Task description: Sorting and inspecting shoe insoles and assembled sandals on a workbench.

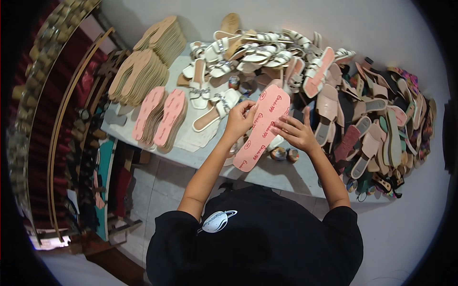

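Observation:
A pink printed insole board [257, 139] is held slanted over the front of the table. My left hand [241, 119] is closed on its left edge, thumb on the upper face. My right hand [299, 133] lies against its right side, fingers stretched out over the printed face and thumb raised clear of it. Two low stacks of pink insole boards [170, 117] lie left of my left hand. White strappy sandals [224, 102] rest just beyond that hand. Small round multicoloured pieces [285, 154] stand beneath my right hand.
Tall stacks of tan insole boards [138, 76] stand at the table's far left. White sandals [262, 52] are heaped at the back. A big mixed shoe pile [377, 128] covers the right side. Racks of shoe parts [81, 119] stand left of the table [183, 159].

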`<state>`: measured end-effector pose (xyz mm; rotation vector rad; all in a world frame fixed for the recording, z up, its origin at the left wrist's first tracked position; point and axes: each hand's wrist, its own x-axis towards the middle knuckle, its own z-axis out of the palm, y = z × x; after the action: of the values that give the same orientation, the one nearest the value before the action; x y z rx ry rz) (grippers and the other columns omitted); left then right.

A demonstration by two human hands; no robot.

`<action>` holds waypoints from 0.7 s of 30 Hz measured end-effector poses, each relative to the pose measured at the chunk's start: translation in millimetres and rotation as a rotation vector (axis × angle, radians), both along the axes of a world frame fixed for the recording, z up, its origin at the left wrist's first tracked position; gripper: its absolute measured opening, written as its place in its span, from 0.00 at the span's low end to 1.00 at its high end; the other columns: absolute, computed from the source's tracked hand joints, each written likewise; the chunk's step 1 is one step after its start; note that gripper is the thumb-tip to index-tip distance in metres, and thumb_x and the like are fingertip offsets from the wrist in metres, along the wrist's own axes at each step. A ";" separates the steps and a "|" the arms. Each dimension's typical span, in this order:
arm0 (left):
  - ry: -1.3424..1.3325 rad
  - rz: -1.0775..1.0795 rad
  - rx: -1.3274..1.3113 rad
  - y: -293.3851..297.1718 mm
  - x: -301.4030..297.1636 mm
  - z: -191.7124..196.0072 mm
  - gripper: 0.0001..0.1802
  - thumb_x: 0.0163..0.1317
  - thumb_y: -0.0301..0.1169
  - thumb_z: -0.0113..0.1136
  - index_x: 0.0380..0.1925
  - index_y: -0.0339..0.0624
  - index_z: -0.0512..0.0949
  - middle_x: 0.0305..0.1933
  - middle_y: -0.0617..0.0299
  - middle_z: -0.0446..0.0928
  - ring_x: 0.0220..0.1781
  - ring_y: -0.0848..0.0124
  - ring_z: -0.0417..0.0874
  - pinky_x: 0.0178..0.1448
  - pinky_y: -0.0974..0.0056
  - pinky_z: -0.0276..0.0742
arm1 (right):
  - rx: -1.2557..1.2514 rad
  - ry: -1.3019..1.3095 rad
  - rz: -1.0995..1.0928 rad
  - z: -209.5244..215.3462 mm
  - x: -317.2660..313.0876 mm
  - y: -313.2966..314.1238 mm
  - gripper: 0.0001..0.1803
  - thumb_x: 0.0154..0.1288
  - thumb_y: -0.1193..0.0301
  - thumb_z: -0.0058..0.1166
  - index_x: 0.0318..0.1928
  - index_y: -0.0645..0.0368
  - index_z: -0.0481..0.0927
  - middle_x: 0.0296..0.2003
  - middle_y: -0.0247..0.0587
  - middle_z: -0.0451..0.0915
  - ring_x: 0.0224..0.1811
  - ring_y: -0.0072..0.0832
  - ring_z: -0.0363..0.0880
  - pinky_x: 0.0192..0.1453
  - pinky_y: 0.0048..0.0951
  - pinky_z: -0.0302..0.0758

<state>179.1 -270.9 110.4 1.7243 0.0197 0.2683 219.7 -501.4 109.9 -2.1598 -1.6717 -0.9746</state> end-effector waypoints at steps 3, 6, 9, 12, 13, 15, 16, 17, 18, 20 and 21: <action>0.036 0.039 0.003 30.8 -19.1 1.8 0.11 0.65 0.30 0.53 0.39 0.32 0.78 0.30 0.68 0.77 0.29 0.85 0.73 0.32 0.77 0.69 | 0.007 -0.033 0.051 -4.9 -5.3 34.0 0.19 0.57 0.67 0.53 0.50 0.36 0.79 0.52 0.19 0.77 0.57 0.21 0.73 0.72 0.62 0.28; -0.009 0.120 -0.023 59.1 -31.6 -7.4 0.12 0.65 0.31 0.54 0.41 0.33 0.79 0.29 0.68 0.77 0.28 0.85 0.72 0.31 0.77 0.69 | 0.066 -0.036 0.080 -6.3 -10.9 72.3 0.18 0.57 0.66 0.53 0.49 0.35 0.80 0.51 0.18 0.77 0.55 0.20 0.74 0.73 0.59 0.29; -0.003 0.191 -0.018 92.2 -49.5 -15.9 0.16 0.63 0.31 0.55 0.47 0.32 0.76 0.30 0.62 0.78 0.25 0.82 0.73 0.26 0.74 0.68 | 0.116 0.024 0.082 -9.0 -20.9 110.8 0.17 0.55 0.68 0.55 0.46 0.35 0.81 0.49 0.18 0.79 0.53 0.19 0.76 0.73 0.58 0.31; 0.054 0.161 0.105 119.2 -83.9 0.4 0.28 0.60 0.32 0.59 0.59 0.33 0.66 0.45 0.54 0.76 0.30 0.73 0.80 0.34 0.69 0.76 | 0.215 0.134 0.027 -25.9 -25.7 143.2 0.17 0.54 0.73 0.56 0.43 0.37 0.82 0.45 0.19 0.81 0.51 0.20 0.77 0.72 0.57 0.36; 0.056 0.171 0.108 129.8 -98.6 -0.5 0.28 0.60 0.32 0.59 0.59 0.33 0.66 0.45 0.54 0.76 0.30 0.73 0.80 0.34 0.69 0.76 | 0.217 0.137 0.038 -31.0 -27.5 156.3 0.17 0.54 0.73 0.56 0.43 0.37 0.82 0.45 0.19 0.81 0.51 0.20 0.77 0.72 0.57 0.36; 0.020 0.195 0.236 146.9 -128.6 -5.6 0.34 0.53 0.36 0.67 0.58 0.35 0.66 0.49 0.52 0.74 0.40 0.65 0.81 0.43 0.65 0.77 | 0.286 0.171 0.035 -42.4 -29.6 183.2 0.18 0.52 0.75 0.58 0.42 0.38 0.83 0.44 0.19 0.81 0.50 0.20 0.77 0.72 0.57 0.36; 0.023 0.204 0.237 156.2 -142.6 -7.7 0.34 0.53 0.36 0.67 0.58 0.35 0.66 0.49 0.52 0.74 0.40 0.65 0.81 0.43 0.65 0.77 | 0.308 0.189 0.040 -44.9 -32.4 196.8 0.18 0.50 0.76 0.59 0.41 0.38 0.83 0.43 0.20 0.81 0.49 0.21 0.77 0.72 0.56 0.36; -0.033 0.230 0.381 165.3 -155.9 -9.8 0.37 0.48 0.39 0.70 0.57 0.36 0.67 0.50 0.52 0.73 0.45 0.61 0.79 0.48 0.62 0.75 | 0.308 0.192 0.048 -48.2 -33.8 208.8 0.18 0.50 0.76 0.59 0.41 0.38 0.83 0.43 0.20 0.81 0.49 0.21 0.77 0.72 0.56 0.36; -0.089 0.256 0.525 173.1 -167.5 -11.4 0.40 0.44 0.41 0.73 0.56 0.36 0.68 0.52 0.51 0.72 0.51 0.58 0.76 0.53 0.59 0.73 | 0.319 0.221 0.044 -51.7 -34.5 220.3 0.18 0.50 0.77 0.60 0.40 0.39 0.83 0.43 0.21 0.81 0.49 0.22 0.77 0.72 0.56 0.37; -0.072 0.309 0.556 187.1 -184.6 -24.5 0.42 0.41 0.41 0.75 0.56 0.37 0.68 0.52 0.51 0.72 0.53 0.58 0.75 0.55 0.58 0.72 | 0.323 0.293 0.022 -65.1 -33.4 239.6 0.17 0.51 0.76 0.59 0.41 0.38 0.83 0.44 0.20 0.80 0.50 0.21 0.76 0.72 0.56 0.37; -0.057 0.359 0.587 194.1 -189.9 -30.9 0.44 0.37 0.41 0.76 0.56 0.38 0.69 0.53 0.51 0.71 0.55 0.57 0.73 0.56 0.58 0.70 | 0.319 0.295 0.035 -68.4 -33.7 250.4 0.17 0.51 0.76 0.59 0.41 0.38 0.83 0.44 0.20 0.80 0.50 0.21 0.76 0.72 0.56 0.37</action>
<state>-10.7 -76.8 79.5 2.2927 0.2306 0.6362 186.0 -251.1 41.5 -1.9457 -1.3141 -0.8022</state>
